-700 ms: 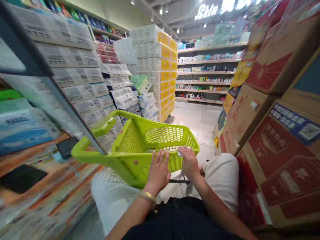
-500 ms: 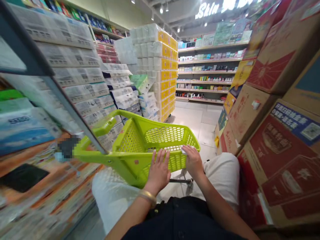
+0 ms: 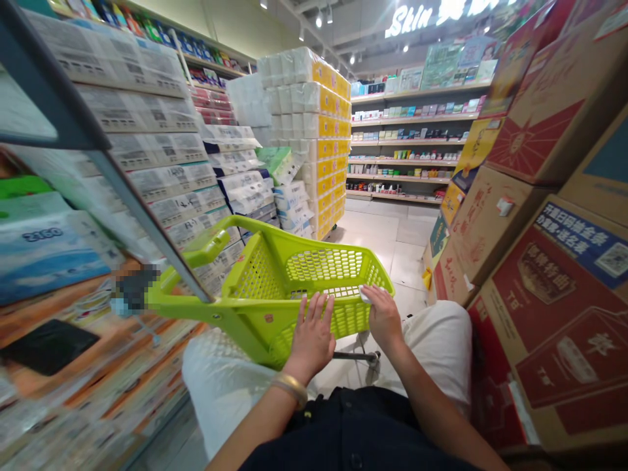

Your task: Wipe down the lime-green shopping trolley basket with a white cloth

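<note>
A lime green plastic shopping cart [image 3: 275, 275] stands in a shop aisle right in front of me, its long handle [image 3: 186, 294] reaching out to the left. My left hand [image 3: 313, 333] lies flat against the near side of the basket, fingers stretched upward and apart. My right hand [image 3: 383, 317] presses a small white cloth [image 3: 366, 294] onto the basket's near right rim, fingers curled over it. A gold bangle [image 3: 290, 386] sits on my left wrist. My knees in light trousers show on both sides below the cart.
Shelves of packed tissue paper [image 3: 161, 163] line the left side. A tall stack of toilet rolls [image 3: 314, 137] stands ahead. Brown and red cardboard boxes [image 3: 534, 248] are piled close on the right. Tiled floor [image 3: 397, 242] runs toward far product shelves [image 3: 407, 137].
My right hand with the white cloth has slid a little to the right along the basket rim. The left hand has stayed put.
</note>
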Motion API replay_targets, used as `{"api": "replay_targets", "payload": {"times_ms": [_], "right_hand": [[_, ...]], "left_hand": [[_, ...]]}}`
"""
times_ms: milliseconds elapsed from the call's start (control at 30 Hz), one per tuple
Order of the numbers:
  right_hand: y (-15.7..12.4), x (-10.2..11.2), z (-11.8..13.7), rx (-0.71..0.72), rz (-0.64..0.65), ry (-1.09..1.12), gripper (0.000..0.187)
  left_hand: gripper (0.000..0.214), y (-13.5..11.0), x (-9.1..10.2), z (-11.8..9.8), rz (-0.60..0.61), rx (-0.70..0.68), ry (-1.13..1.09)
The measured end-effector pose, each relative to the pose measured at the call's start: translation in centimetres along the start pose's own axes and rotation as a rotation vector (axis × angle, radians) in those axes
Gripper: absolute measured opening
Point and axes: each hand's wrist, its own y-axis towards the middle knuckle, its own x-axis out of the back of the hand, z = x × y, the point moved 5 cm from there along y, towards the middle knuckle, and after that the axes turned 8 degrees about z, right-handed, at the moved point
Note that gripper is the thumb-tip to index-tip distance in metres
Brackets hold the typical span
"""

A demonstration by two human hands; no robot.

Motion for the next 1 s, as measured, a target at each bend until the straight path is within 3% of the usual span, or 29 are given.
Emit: {"api": "replay_targets", "payload": {"times_ms": [100, 267, 333, 567, 633, 767, 833, 1000], "right_hand": [[0.0, 0.4, -0.7, -0.067, -0.054, -0.027, 0.052], [-0.2, -1.5, 2.7, 0.100, 0.084, 0.032, 0.055], [-0.2, -1.6, 2.8, 0.135, 0.114, 0.052, 0.054], [-0.3, 1.3, -3.0, -0.114, -0.094, -0.032, 0.052], [-0.4, 1.1, -2.2, -0.109, -0.095, -0.034, 0.051], [-0.3, -0.8, 2.0, 0.082, 0.054, 0.041, 0.053], [-0.3, -1.1, 2.4, 0.109, 0.092, 0.067, 0.053], [-0.2, 1.0, -1.9, -0.096, -0.055, 0.037, 0.051]], "left_hand": [[0.076, 0.1, -0.1, -0.1, -0.010, 0.004, 0.000], [0.074, 0.1, 0.0, -0.1, -0.017, 0.005, 0.006], [0.074, 0.0, 0.0, -0.1, -0.011, 0.004, 0.009], [0.077, 0.0, 0.1, -0.1, -0.007, 0.007, 0.005], [0.078, 0.0, 0.0, -0.1, -0.015, 0.012, 0.009], [0.076, 0.0, 0.1, -0.1, -0.011, 0.012, 0.004], [0.074, -0.1, 0.3, -0.1, -0.004, 0.009, -0.003], [0.075, -0.1, 0.3, -0.1, 0.003, 0.009, -0.008]]}}
